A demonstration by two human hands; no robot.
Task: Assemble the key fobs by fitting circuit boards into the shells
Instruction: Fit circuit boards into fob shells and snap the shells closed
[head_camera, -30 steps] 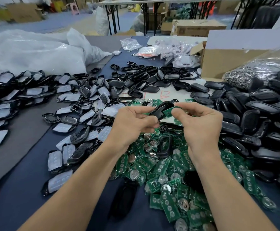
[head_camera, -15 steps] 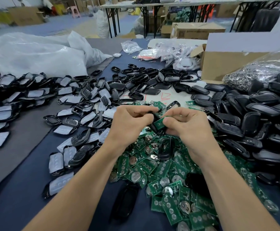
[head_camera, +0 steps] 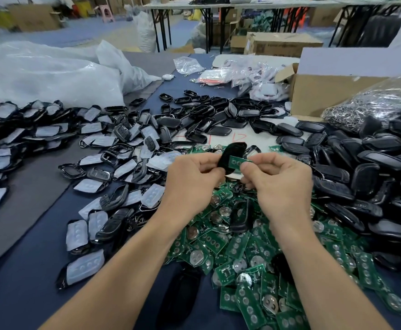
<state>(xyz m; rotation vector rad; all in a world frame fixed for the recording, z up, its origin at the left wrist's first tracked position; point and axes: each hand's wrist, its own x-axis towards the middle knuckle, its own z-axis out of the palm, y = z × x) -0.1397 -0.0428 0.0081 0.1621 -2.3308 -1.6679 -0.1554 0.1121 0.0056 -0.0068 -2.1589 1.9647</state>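
Observation:
My left hand (head_camera: 192,179) grips a black key fob shell (head_camera: 230,154) above the middle of the table, with the shell's upper end sticking up past my fingers. My right hand (head_camera: 280,184) pinches a small green circuit board (head_camera: 236,161) and holds it against the shell's inner face. Both hands meet over a heap of loose green circuit boards (head_camera: 249,258) with round coin cells.
Black shell halves (head_camera: 366,177) are piled to the right and along the back. Shells with white rubber pads (head_camera: 113,163) spread out on the left. A cardboard box (head_camera: 333,91) and a bag of metal rings (head_camera: 373,103) stand back right, white plastic bags (head_camera: 51,75) back left.
The shell and board have risen a little and the shell now stands more upright, with the board laid flat against it. My hands stay close together.

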